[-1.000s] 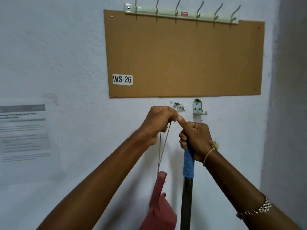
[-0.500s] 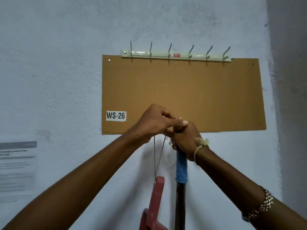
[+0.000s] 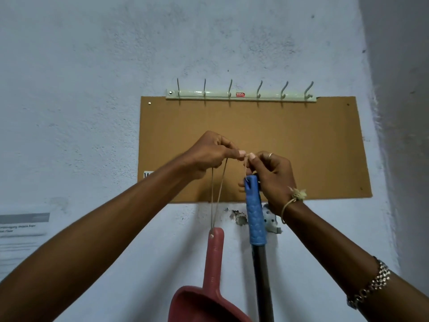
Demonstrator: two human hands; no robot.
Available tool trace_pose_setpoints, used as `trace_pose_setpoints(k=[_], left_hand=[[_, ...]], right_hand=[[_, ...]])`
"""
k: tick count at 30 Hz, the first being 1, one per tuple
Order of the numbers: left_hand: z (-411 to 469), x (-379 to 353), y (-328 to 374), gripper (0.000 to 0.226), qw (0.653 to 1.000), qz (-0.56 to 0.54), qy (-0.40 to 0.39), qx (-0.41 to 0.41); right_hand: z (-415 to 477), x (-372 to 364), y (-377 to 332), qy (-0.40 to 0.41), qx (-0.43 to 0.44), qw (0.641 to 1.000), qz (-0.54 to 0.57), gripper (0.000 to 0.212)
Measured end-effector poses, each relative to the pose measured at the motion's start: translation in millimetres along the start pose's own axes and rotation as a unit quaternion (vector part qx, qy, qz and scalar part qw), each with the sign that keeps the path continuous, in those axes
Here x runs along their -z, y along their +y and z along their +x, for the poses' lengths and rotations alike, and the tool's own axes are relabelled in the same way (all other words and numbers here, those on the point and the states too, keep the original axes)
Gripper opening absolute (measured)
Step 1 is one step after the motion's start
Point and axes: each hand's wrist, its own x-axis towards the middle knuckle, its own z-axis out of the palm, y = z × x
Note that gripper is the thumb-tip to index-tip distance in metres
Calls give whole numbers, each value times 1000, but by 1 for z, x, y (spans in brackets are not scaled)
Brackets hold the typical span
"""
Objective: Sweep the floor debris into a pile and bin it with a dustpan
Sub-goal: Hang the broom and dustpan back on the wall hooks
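A red dustpan (image 3: pixel 210 287) hangs from a thin string loop (image 3: pixel 217 194), and my left hand (image 3: pixel 209 154) pinches the top of that loop. Right beside it stands a broom handle with a blue grip (image 3: pixel 255 212) over a dark shaft. My right hand (image 3: pixel 271 175) holds the top of the blue grip and pinches its short string loop between thumb and forefinger. The fingertips of both hands almost meet in front of the brown board. The broom head and most of the dustpan's scoop lie below the frame.
A brown board (image 3: pixel 301 147) is fixed to the pale wall, with a rack of several metal hooks (image 3: pixel 241 95) along its top edge. A small wall bracket (image 3: pixel 271 223) sits behind the broom grip. A printed notice (image 3: pixel 21 228) hangs at the left.
Both hands have risen with the dustpan and the broom, from the small bracket up in front of the board. The view has tilted upward, showing the whole hook rack.
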Motion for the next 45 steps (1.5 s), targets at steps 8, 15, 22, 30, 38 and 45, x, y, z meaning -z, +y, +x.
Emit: trace_pose_setpoints(k=[8,15,22,30,38,45], left_hand=[[44,6,42,12,998,17,-4,-54],[78,33,69,17,995,50,10,-88],[113,79,94,16,999,2,29,-35],[143,120,102,17,992,104,52,-57],[158,137,86,14,968,189,97,-137],[157,146,76,16,975,179,76,-107]], right_hand=[[54,11,-31,-17,19,1000,4,21],[101,9,-60,-29,13,999,20,18],[168,-14,-81,10,29,999,-31,20],[209,-38,-90,38,70,994,-80,19],[221,-45,-75,82,73,990,-84,17],[224,-42,-80,-15,-73,997,36,11]])
